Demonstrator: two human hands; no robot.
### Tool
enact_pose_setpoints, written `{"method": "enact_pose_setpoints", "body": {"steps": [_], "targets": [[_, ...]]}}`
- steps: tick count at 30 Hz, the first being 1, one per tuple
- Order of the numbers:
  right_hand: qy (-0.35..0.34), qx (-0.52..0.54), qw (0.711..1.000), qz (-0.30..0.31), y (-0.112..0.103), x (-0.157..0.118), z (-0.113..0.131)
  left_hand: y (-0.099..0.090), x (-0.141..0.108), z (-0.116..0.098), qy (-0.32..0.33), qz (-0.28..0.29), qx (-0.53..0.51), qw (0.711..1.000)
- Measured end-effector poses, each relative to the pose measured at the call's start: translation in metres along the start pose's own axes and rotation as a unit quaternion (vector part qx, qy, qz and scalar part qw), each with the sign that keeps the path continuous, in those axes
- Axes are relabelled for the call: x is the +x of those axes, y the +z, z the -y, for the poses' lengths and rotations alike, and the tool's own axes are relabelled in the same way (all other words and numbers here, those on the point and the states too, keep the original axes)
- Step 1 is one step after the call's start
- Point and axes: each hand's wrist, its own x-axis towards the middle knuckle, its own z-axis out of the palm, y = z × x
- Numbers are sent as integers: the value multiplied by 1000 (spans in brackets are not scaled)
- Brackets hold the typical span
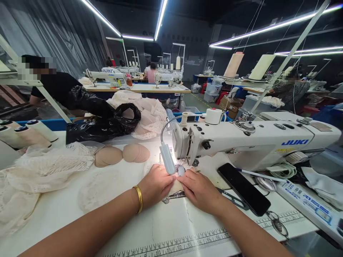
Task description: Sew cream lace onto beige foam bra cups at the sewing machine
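My left hand (157,181) and my right hand (200,186) meet just in front of the needle area of a white sewing machine (214,139). Both have bent fingers closed on a small piece of pale fabric (176,186), much of it hidden by the hands. Their thumbs nearly touch. A grey gooseneck lamp (167,159) shines down between them, partly covering the needle area. Left of my hands lie two fanned stacks of beige oval pads (108,156), and a sheer lace piece (99,189) rests flat on the white table (128,221).
Cream lace (50,167) and thread cones (40,130) occupy the left side. A black plastic bag (102,125) lies behind the pads. A phone (243,187), keys (278,225) and a long box (308,203) are at right. Other people work beyond.
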Motion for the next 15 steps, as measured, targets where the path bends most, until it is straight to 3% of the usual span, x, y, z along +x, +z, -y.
{"method": "enact_pose_setpoints", "body": {"steps": [15], "targets": [[36,-10,999,6,2,5,3,3,1,8,6,-36,1,999]]}}
